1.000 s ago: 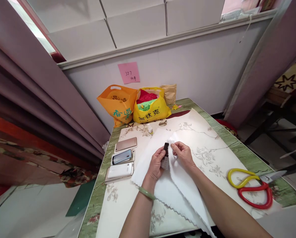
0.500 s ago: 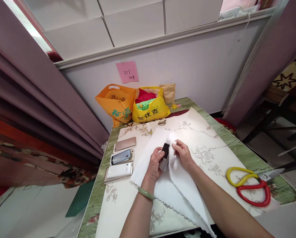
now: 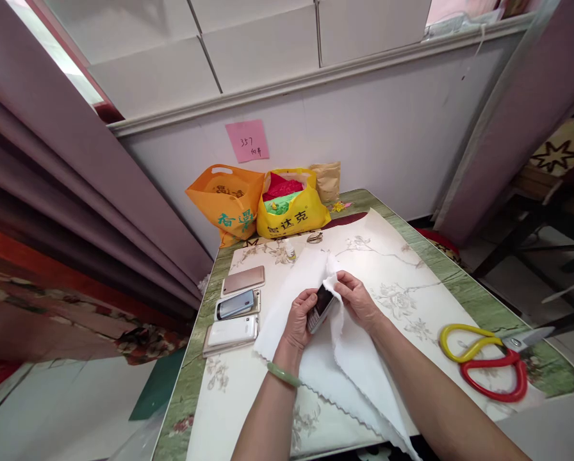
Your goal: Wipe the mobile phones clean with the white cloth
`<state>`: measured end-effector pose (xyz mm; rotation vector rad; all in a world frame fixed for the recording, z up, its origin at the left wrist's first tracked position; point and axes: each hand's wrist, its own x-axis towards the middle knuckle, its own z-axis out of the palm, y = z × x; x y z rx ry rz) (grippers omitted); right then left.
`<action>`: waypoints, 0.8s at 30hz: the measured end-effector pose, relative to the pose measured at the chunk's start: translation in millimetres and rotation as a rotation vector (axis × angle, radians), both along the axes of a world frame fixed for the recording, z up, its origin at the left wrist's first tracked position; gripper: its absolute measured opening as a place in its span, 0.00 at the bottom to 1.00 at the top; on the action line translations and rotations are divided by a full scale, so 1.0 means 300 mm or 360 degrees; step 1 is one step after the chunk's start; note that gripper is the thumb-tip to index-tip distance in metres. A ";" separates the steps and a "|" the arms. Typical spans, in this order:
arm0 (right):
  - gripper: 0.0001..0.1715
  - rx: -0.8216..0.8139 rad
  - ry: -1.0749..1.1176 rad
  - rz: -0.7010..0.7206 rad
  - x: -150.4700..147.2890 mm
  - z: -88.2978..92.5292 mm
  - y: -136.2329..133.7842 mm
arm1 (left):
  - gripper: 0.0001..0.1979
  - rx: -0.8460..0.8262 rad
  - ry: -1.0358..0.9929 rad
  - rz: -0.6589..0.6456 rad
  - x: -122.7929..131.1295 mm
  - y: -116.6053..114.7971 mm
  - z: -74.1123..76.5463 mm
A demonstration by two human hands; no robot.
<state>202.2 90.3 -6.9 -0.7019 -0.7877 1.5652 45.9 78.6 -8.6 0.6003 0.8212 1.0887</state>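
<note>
A mobile phone with a dark screen and keypad (image 3: 318, 310) is gripped in my left hand (image 3: 300, 319), its face turned up and its top leaning right. My right hand (image 3: 357, 298) pinches the edge of a white cloth (image 3: 342, 330), which touches the phone's upper end and hides part of it. The rest of the cloth drapes down over the table's front edge. To the left lie several smartphones: a rose-gold one (image 3: 244, 280), a blue-grey one (image 3: 236, 304) on top of another, and a white one (image 3: 233, 330) over another.
Large scissors with yellow and red handles (image 3: 489, 358) lie on the right. At the back stand an orange bag (image 3: 229, 202), a filled yellow bag (image 3: 294, 214) and a brown packet (image 3: 327, 181). A small bottle (image 3: 290, 250) is beyond the cloth.
The phone has tilted further to the right in my left hand. My right hand has brought the cloth's edge over the phone's upper end.
</note>
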 end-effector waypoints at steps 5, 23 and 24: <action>0.22 0.0030 0.0043 0.0312 0.009 0.028 -0.012 | 0.15 -0.0005 0.0007 -0.0029 0.000 -0.001 0.009; 0.19 -0.0088 0.0032 0.0265 0.001 0.029 -0.012 | 0.15 0.0044 -0.0025 -0.0034 0.007 -0.005 0.012; 0.19 -0.0113 -0.0004 0.0205 0.000 0.027 -0.011 | 0.15 0.0046 -0.0020 -0.0042 0.008 -0.004 0.011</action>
